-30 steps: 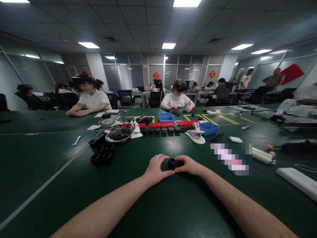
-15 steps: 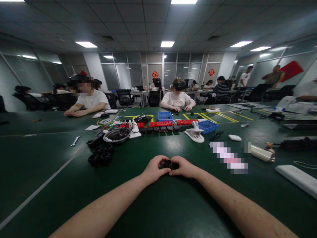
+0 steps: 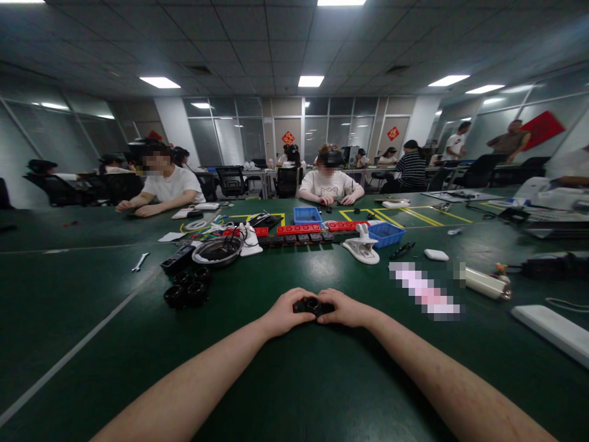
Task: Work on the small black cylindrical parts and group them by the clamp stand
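Note:
A small black part with a round ring opening sits low over the green table, between my two hands. My left hand is closed on its left side, thumb at the near edge and fingers curled behind. On the other side my right hand grips it the same way, the two thumbs almost meeting in front. My fingers hide both ends of the part, so its full shape does not show. Several black round hollow pieces stand in a cluster on the table to the left.
Beyond my hands lie a round metal dish, a white clip stand, red strips and blue bins. A wrench lies left. Rightward are a cream cylinder and a white bar. Co-workers sit across the table.
The black part has tilted slightly between my fingers, and more of its left side shows. My hands stay in nearly the same place. The co-workers' hands across the table have shifted a little.

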### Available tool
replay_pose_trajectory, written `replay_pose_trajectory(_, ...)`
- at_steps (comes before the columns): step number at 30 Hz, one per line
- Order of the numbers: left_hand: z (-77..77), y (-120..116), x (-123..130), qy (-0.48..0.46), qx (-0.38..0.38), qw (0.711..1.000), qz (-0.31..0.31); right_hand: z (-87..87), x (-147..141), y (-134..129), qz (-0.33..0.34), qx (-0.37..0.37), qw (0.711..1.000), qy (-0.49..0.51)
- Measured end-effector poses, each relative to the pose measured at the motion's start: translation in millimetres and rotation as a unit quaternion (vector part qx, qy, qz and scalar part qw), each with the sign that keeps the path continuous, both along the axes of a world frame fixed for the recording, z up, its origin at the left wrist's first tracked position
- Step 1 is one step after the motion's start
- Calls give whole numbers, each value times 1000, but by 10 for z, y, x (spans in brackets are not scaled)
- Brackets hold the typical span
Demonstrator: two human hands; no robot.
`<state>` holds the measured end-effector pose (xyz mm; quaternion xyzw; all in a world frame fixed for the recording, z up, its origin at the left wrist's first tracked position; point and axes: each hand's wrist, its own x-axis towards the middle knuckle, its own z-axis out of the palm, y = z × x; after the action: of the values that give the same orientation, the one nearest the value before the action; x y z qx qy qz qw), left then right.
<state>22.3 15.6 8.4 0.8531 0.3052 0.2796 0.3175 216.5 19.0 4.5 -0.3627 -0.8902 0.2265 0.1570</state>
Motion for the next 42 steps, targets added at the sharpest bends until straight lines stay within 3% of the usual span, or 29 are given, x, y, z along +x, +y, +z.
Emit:
replay_pose_trajectory(8,-50,34,-4,-17,-6,1000,-3,-21,-31,-10,-49,-5,999,4)
replay_pose_trajectory(17,-47,38,-17,-24,-20,1000,0,-57,14,51,10,-11,1000,23)
replay_pose_trajectory(24,5,-12,11,-6,-21,999,27,-42,4,44,3,-9,1000,26)
replay_pose_trajectory(31,2,-33,10,3,-21,999,46,-30,-29,5,-33,0,999,18)
replay_pose_trajectory(37,-56,-37,16,-4,17,997,74,-68,-130,-75,-88,65,994,1)
replay_pose_trajectory(42,-119,-16,0,-5,49,994,96,-136,-229,-118,-119,98,987,43)
